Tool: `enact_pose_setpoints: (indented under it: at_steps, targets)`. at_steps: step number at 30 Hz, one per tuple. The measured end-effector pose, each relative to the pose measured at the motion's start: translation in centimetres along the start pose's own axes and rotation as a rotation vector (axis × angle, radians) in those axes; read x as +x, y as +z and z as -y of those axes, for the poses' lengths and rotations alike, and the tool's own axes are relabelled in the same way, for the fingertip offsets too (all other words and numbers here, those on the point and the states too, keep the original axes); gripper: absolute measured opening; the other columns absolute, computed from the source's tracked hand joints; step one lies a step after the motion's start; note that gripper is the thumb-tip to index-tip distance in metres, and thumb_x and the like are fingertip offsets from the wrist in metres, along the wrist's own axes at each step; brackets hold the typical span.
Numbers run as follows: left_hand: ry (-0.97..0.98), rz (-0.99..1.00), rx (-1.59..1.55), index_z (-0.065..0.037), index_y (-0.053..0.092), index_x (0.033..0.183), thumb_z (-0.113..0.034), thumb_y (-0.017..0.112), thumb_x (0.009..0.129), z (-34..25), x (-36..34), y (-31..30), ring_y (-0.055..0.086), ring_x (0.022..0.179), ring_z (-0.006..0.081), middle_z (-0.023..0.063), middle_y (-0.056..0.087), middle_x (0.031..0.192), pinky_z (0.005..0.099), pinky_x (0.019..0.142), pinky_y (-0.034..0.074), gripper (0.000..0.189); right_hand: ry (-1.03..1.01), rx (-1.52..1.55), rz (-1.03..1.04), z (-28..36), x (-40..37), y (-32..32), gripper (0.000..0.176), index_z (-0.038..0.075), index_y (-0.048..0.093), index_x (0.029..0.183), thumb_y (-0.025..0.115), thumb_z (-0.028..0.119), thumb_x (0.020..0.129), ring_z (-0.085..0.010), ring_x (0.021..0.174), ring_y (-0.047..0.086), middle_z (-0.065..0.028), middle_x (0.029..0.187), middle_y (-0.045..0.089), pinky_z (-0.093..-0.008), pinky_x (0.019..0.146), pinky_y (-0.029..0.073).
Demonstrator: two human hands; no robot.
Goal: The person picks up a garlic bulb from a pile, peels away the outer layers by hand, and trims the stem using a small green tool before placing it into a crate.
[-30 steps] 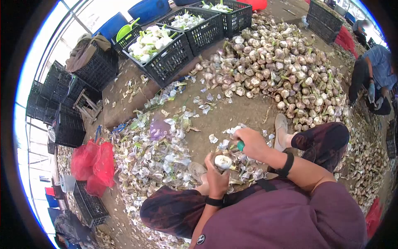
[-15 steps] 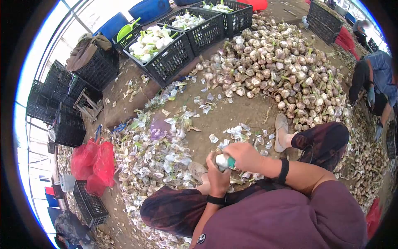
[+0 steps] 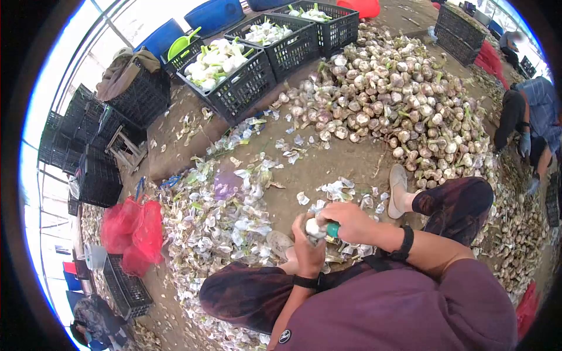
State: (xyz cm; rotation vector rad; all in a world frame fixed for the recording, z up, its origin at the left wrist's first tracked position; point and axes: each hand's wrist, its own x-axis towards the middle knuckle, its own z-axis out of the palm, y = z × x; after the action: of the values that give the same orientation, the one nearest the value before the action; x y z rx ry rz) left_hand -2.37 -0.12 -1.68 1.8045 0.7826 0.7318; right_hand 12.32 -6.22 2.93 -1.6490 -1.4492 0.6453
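Observation:
In the middle of the head view, my left hand (image 3: pixel 308 251) is wrapped round a white garlic bulb (image 3: pixel 315 227). My right hand (image 3: pixel 353 222) closes on a small green-handled tool (image 3: pixel 332 230) pressed up against the bulb; its working end is hidden. Both hands meet above the ground between my bent legs. Papery garlic skins (image 3: pixel 240 225) cover the ground to the left and in front. A large heap of unpeeled garlic bulbs (image 3: pixel 398 93) lies ahead to the right.
Black crates (image 3: pixel 243 96) holding white garlic stand in a row ahead, near blue barrels (image 3: pixel 213 16). Red mesh bags (image 3: pixel 133 231) and a black crate (image 3: pixel 127 286) are at left. Co-workers bend over at the right (image 3: pixel 535 111) and lower left (image 3: pixel 99 322).
My right hand has shifted and turned slightly at the bulb, and the green handle sits a little further right. The left hand keeps its hold.

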Motion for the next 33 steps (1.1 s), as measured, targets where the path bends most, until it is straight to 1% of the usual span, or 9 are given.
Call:
enact_pose_setpoints:
  at_steps: [8, 12, 18, 25, 27, 28, 29, 30, 33]
  targets:
    - [-0.165, -0.025, -0.538, -0.002, 0.03, 0.131, 0.004, 0.063, 0.068, -1.4, 0.7, -0.2, 0.05, 0.109, 0.0194, 0.0124, 0.046, 0.124, 0.0307, 0.092, 0.044, 0.072, 0.568, 1.23, -0.08, -5.2, 0.7, -2.6, 0.007, 0.006, 0.059, 0.089, 0.058, 0.005, 0.082, -0.0177, 0.08, 0.057, -0.0032, 0.084, 0.059, -0.0291, 0.074, 0.044]
    - [-0.25, 0.059, -0.587, 0.003, 0.03, 0.133, 0.005, 0.062, 0.074, -0.7, 0.8, -0.2, 0.053, 0.107, 0.0188, 0.0147, 0.048, 0.125, 0.0296, 0.091, 0.044, 0.067, -0.041, -0.449, -0.012, -7.0, -1.4, -1.9, 0.037, 0.007, 0.061, 0.1, 0.054, -0.005, 0.065, -0.0346, 0.09, 0.056, -0.011, 0.098, 0.061, -0.0412, 0.082, 0.046]
    - [-0.198, 0.257, 0.261, 0.002, 0.019, 0.14, -0.005, 0.066, 0.073, -0.5, 1.2, 0.7, 0.058, 0.099, 0.0362, 0.0265, 0.055, 0.111, 0.0376, 0.082, 0.046, 0.083, 0.221, 0.376, 0.342, -6.7, -1.7, 1.3, 0.075, 0.006, 0.022, 0.142, 0.062, 0.033, 0.085, -0.0261, 0.124, 0.04, -0.0163, 0.139, 0.037, -0.0367, 0.103, 0.032]
    - [-0.2, 0.173, -0.072, 0.003, 0.021, 0.138, -0.011, 0.065, 0.077, 3.2, 0.9, 2.9, 0.051, 0.112, 0.0311, 0.0235, 0.045, 0.129, 0.0343, 0.091, 0.043, 0.077, 1.074, 1.287, 0.03, -10.5, 0.8, -1.0, 0.021, 0.0, 0.056, 0.105, 0.057, 0.009, 0.086, -0.0192, 0.091, 0.058, -0.0091, 0.104, 0.058, -0.03, 0.07, 0.05]
    - [-0.351, 0.099, -0.248, 0.004, 0.023, 0.137, -0.01, 0.064, 0.078, 0.3, 1.8, 2.1, 0.05, 0.114, 0.0304, 0.0217, 0.044, 0.13, 0.0336, 0.094, 0.041, 0.074, 0.92, 1.265, -0.017, -15.2, 5.0, -3.3, 0.017, 0.001, 0.057, 0.099, 0.058, 0.013, 0.087, -0.016, 0.084, 0.059, -0.0078, 0.093, 0.061, -0.0276, 0.068, 0.051]
    - [-0.404, 0.054, -0.344, 0.004, 0.028, 0.135, -0.007, 0.062, 0.079, 0.9, 1.6, 2.7, 0.048, 0.114, 0.026, 0.0193, 0.045, 0.128, 0.0334, 0.095, 0.04, 0.067, 0.281, 0.614, 0.17, -10.5, 7.9, -7.9, 0.016, 0.001, 0.056, 0.1, 0.054, 0.014, 0.09, -0.0163, 0.082, 0.06, -0.0057, 0.09, 0.062, -0.0275, 0.069, 0.051]
    - [-0.367, 0.083, -0.283, 0.005, 0.029, 0.134, -0.005, 0.062, 0.079, 2.3, 1.6, 3.0, 0.049, 0.114, 0.0259, 0.0193, 0.044, 0.129, 0.0336, 0.095, 0.041, 0.065, 0.043, -0.152, 0.106, -1.9, 11.7, -13.4, 0.016, 0.001, 0.054, 0.103, 0.05, 0.011, 0.092, -0.0163, 0.08, 0.059, -0.0054, 0.091, 0.061, -0.0294, 0.068, 0.05]
    - [-0.337, 0.128, -0.223, 0.005, 0.029, 0.133, -0.003, 0.062, 0.079, 4.2, 1.4, 3.4, 0.049, 0.114, 0.0258, 0.0193, 0.043, 0.129, 0.0337, 0.094, 0.042, 0.064, -0.036, -0.215, -0.036, -2.5, 14.7, -15.0, 0.017, 0.002, 0.055, 0.104, 0.051, 0.011, 0.091, -0.0166, 0.078, 0.059, -0.006, 0.091, 0.061, -0.0293, 0.067, 0.05]
    - [-0.41, 0.19, -0.308, 0.005, 0.032, 0.131, 0.001, 0.058, 0.08, 3.6, 1.1, 3.1, 0.051, 0.109, 0.0241, 0.0172, 0.045, 0.127, 0.0323, 0.09, 0.045, 0.058, -0.062, 1.046, -0.281, -8.2, 24.5, -14.0, 0.02, 0.005, 0.059, 0.106, 0.054, 0.012, 0.087, -0.0175, 0.073, 0.059, -0.008, 0.089, 0.061, -0.0291, 0.065, 0.048]
